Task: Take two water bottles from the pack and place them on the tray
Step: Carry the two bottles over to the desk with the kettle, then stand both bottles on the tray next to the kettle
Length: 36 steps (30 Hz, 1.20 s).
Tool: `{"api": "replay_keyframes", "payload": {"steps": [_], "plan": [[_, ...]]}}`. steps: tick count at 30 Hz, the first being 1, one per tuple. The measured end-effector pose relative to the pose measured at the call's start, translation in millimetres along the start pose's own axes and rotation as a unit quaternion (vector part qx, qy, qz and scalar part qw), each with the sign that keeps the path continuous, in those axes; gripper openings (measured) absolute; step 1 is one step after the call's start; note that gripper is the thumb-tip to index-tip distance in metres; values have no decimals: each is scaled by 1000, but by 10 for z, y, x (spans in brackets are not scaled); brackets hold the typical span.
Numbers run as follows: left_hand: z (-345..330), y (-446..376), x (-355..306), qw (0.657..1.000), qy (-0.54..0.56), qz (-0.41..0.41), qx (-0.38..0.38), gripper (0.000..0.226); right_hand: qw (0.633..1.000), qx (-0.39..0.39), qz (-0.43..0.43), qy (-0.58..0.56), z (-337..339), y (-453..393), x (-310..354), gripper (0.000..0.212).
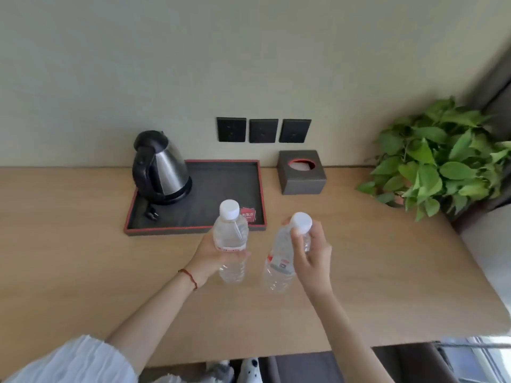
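While both hands hold bottles above the desk (83,244), neither bottle is on the tray (221,186) yet. Far left of the left hand's fingers, a white sleeve (69,360) covers the upper arm, and a red string (189,277) circles the wrist. Beyond those fingers and to their left, a kettle (163,170) stands in the tray's left part, with its plug (151,215) lying on the tray in front of it. The left hand (207,258) has its fingers wrapped around the middle of the left bottle (231,239), at its red label band; the bottle is upright, its white cap topmost, and its upper part overlaps the tray's near rim in view. Just beyond these fingers a small red card (248,215) lies in the tray's near right corner. Three dark wall sockets (263,130) sit on the wall well beyond both hands. The right hand (312,252) has its fingers closed on the neck of the right bottle (282,261), just under the white cap; this bottle tilts, its base towards the left hand. The two bottles are near each other but apart. Beyond the right fingers a grey tissue box (302,175) rests on the desk beside the tray. Well to the right of those fingers, a leafy plant (439,161) stands at the desk's far corner.
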<state>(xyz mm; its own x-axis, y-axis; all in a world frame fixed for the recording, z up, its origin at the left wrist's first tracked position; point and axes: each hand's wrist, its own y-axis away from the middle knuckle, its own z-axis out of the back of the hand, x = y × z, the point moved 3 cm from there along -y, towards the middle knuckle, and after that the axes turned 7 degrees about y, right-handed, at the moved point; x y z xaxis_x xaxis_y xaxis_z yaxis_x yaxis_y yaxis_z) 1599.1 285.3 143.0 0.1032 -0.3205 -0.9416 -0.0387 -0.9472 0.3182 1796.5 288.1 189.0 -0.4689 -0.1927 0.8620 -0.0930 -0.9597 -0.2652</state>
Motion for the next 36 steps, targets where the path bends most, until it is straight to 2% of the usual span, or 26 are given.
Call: {"api": "replay_keyframes", "payload": {"steps": [5,10,16,18,21,22,24,25,27,30,33,36], "plan": [[151,-218,204,998,-2,30,-63,71,995,99,1,21,-487,-204,-251,19],[239,-331,356,995,-13,47,-84,77,988,152,-12,22,-761,-207,-446,48],[283,-382,425,995,-23,44,-83,75,991,129,-16,29,-806,-262,-507,51],[288,-380,451,996,-39,29,-76,69,991,128,-3,38,-805,-267,-512,44],[333,-369,472,996,-48,21,-73,69,989,137,6,49,-799,-277,-494,23],[352,-368,461,996,-54,16,-70,71,990,135,15,47,-790,-285,-483,25],[391,-374,422,996,-74,8,-53,85,990,118,58,59,-750,-307,-432,46],[414,-375,394,995,-89,9,-34,95,988,114,83,67,-722,-331,-397,46],[461,-352,283,991,-130,9,13,111,981,118,131,84,-652,-392,-311,32],[550,-322,-22,982,-176,-51,37,104,961,119,186,164,-562,-474,-141,32],[498,-281,-406,945,-286,-141,72,73,908,126,203,343,-591,-519,12,38],[366,-295,-566,867,-463,-167,79,56,860,152,145,466,-672,-598,74,38]]}}
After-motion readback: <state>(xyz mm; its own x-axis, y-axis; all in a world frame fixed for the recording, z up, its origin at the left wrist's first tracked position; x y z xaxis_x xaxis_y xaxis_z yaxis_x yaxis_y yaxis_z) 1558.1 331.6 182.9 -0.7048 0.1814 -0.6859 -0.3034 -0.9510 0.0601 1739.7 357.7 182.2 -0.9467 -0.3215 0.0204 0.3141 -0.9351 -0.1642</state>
